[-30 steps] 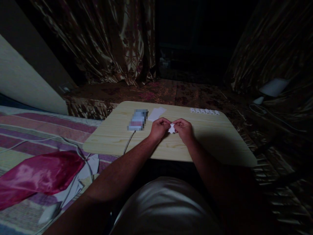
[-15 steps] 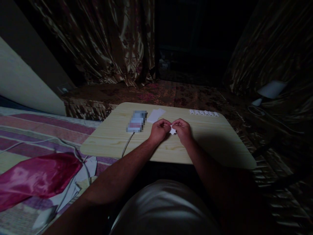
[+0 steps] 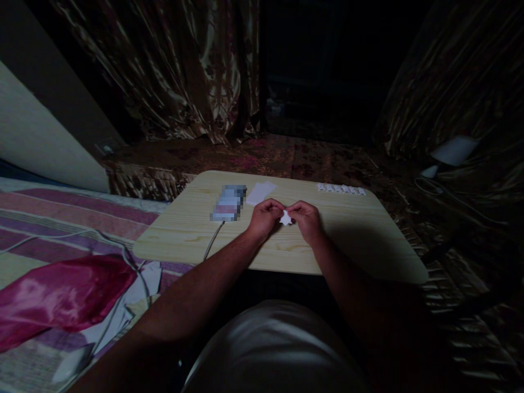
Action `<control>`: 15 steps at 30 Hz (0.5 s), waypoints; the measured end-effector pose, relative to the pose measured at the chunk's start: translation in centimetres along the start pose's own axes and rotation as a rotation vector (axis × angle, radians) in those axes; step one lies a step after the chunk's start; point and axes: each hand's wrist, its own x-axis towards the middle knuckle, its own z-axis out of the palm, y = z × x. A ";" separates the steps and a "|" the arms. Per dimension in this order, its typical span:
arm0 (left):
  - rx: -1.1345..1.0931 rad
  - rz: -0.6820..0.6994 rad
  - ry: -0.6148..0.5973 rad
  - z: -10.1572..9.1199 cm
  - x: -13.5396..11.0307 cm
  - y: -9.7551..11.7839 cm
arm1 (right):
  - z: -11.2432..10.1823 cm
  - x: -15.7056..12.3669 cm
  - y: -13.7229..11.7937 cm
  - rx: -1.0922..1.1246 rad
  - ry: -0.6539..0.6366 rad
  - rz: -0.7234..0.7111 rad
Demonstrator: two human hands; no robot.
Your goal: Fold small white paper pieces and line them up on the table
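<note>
A small folded piece of white paper with pointed corners is pinched between my two hands, over the middle of a light wooden table. My left hand has its thumb and fingers closed on the paper's left side. On the other side, my right hand grips it, the fingertips nearly meeting at the top edge. A few flat white paper sheets lie just beyond my left hand. Several small folded white paper pieces stand in a row at the table's far right.
A blurred-out phone with a cable lies on the table's left. Beside the table, a bed with a striped cover carries a shiny pink cloth and white papers. A small white lamp stands at the right.
The paper between my fingers has turned or shifted slightly left, and more of its pointed shape shows now. Both hands stay in nearly the same place.
</note>
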 end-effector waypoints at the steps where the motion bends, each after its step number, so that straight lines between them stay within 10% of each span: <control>1: -0.006 -0.009 0.002 0.0 0.0 0.0 | -0.1 0.0 0.0 -0.002 -0.007 0.005; 15: 0.005 -0.048 -0.028 0.0 0.0 -0.1 | -0.6 -0.1 -0.2 -0.058 0.001 -0.029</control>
